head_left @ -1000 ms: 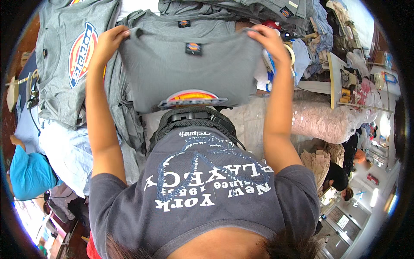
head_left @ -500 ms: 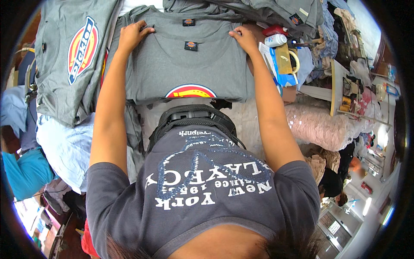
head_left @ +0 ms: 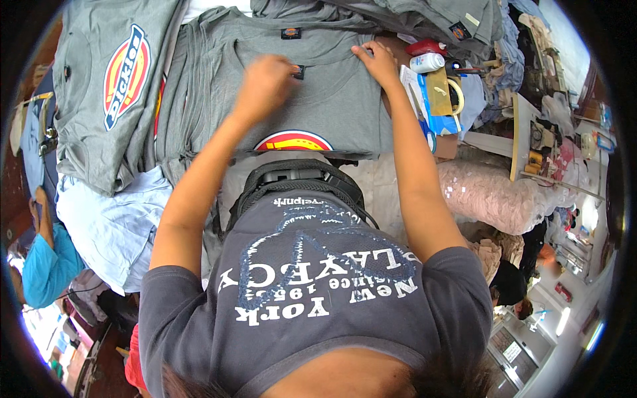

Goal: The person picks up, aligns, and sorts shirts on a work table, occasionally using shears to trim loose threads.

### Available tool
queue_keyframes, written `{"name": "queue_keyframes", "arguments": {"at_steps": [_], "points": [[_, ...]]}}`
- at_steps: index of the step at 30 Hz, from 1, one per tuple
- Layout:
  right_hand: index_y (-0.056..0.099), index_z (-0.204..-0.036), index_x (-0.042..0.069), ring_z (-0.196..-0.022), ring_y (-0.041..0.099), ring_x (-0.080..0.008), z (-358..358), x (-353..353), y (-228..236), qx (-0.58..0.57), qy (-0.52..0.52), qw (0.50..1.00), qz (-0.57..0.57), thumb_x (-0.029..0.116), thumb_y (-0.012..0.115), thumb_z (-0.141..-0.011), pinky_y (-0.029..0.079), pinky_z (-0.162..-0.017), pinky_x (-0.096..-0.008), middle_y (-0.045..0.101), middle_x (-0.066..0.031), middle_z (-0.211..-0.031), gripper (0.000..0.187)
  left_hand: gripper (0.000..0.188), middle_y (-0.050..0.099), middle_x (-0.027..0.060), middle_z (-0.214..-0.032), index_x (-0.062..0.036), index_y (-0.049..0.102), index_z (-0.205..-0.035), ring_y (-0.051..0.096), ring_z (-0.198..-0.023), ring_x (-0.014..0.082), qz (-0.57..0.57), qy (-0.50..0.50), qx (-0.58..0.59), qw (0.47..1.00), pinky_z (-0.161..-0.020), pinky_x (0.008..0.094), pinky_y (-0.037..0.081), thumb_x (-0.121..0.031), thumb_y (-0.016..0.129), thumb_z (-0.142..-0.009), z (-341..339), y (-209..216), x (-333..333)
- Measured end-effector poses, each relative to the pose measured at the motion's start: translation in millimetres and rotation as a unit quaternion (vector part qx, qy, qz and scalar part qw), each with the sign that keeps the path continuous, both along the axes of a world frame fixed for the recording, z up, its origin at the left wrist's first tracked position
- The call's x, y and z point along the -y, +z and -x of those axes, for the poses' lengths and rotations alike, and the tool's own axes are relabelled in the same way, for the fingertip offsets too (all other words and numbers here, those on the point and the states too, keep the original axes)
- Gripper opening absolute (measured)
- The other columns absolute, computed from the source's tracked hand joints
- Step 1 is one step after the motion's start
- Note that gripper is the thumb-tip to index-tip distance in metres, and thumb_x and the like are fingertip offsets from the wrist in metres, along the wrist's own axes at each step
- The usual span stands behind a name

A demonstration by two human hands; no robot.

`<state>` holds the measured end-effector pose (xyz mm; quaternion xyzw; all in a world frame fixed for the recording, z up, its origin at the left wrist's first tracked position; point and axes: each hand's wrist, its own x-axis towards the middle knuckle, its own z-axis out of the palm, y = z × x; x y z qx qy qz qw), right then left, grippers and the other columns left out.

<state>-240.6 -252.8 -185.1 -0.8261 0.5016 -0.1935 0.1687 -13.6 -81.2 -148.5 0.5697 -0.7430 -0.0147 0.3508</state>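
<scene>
A grey T-shirt (head_left: 285, 109) lies folded in front of me, its neckline away from me. It has a dark neck label, and part of a red and yellow print shows at its near edge. My left hand (head_left: 265, 86) is over the neckline beside the label, smeared by motion, so its fingers cannot be made out. At the right shoulder of the T-shirt, my right hand (head_left: 377, 61) pinches the cloth between thumb and fingers. Another grey T-shirt (head_left: 325, 30) with a similar label lies just beyond it.
Grey shirts with a large oval print (head_left: 126, 76) lie at left, above light blue cloth (head_left: 109, 219). At right are a white bottle (head_left: 426, 63), a red object (head_left: 425, 47), a tape roll (head_left: 455, 96) and a pink wrapped bundle (head_left: 488, 192). Someone in a blue sleeve (head_left: 56, 262) is far left.
My left hand has left the T-shirt's left shoulder and moved right and nearer, over the neckline. My right hand stays at the right shoulder. The person at far left has shifted.
</scene>
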Motion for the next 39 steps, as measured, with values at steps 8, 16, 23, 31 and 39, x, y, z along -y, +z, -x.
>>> {"name": "queue_keyframes", "arguments": {"at_steps": [8, 16, 23, 31, 39], "points": [[0.054, -0.081, 0.012, -0.074, 0.056, -0.0330, -18, -5, 21, 0.060, 0.006, 0.997, 0.050, 0.038, 0.054, -0.075, 0.043, -0.060, -0.0395, 0.060, -0.0087, -0.081, 0.027, 0.070, 0.019, 0.0026, -0.138, -0.0164, 0.028, -0.130, 0.012, -0.128, 0.0242, -0.130, -0.278, 0.141, 0.941, -0.100, 0.0495, 0.012, -0.058, 0.039, -0.074, 95, -31, -15], [0.054, -0.078, 0.013, -0.071, 0.055, -0.0333, -14, 21, 14, 0.040, 0.035, 0.996, 0.071, 0.038, 0.050, -0.077, 0.042, -0.056, -0.0420, 0.060, -0.0072, -0.077, 0.025, 0.078, 0.017, 0.0012, -0.138, -0.0157, 0.025, -0.131, 0.008, -0.129, 0.0245, -0.172, -0.311, 0.156, 0.922, -0.101, 0.0492, 0.005, -0.064, 0.039, -0.071, 92, -27, -13], [0.056, -0.077, 0.014, -0.069, 0.056, -0.0337, -23, 29, -3, 0.035, 0.007, 0.997, 0.070, 0.041, 0.050, -0.076, 0.041, -0.055, -0.0433, 0.060, -0.0097, -0.076, 0.028, 0.081, 0.017, 0.0010, -0.138, -0.0147, 0.027, -0.131, 0.006, -0.129, 0.0249, -0.186, -0.306, 0.155, 0.921, -0.101, 0.0497, 0.006, -0.065, 0.040, -0.069, 94, -24, -15], [0.057, -0.077, 0.012, -0.076, 0.055, -0.0265, -18, 9, 16, -0.024, 0.097, 0.974, 0.206, 0.037, 0.055, -0.074, 0.041, -0.066, -0.0396, 0.059, -0.0052, -0.081, 0.025, 0.047, 0.041, 0.0108, -0.121, -0.0107, 0.043, -0.117, 0.035, -0.115, 0.0286, -0.101, -0.228, -0.113, 0.962, -0.094, 0.0437, 0.027, -0.036, 0.051, -0.078, 69, -33, 4], [0.046, -0.116, 0.013, -0.117, 0.037, -0.0189, -91, -157, 21, 0.048, 0.507, 0.853, 0.111, 0.043, 0.046, -0.079, 0.029, -0.095, -0.0383, 0.044, -0.0025, -0.123, 0.049, 0.029, 0.056, 0.0083, -0.089, -0.0100, 0.052, -0.087, 0.051, -0.084, 0.0240, 0.027, 0.173, 0.199, 0.964, -0.069, 0.0379, 0.039, -0.038, 0.050, -0.079, -101, -20, 31]]}}
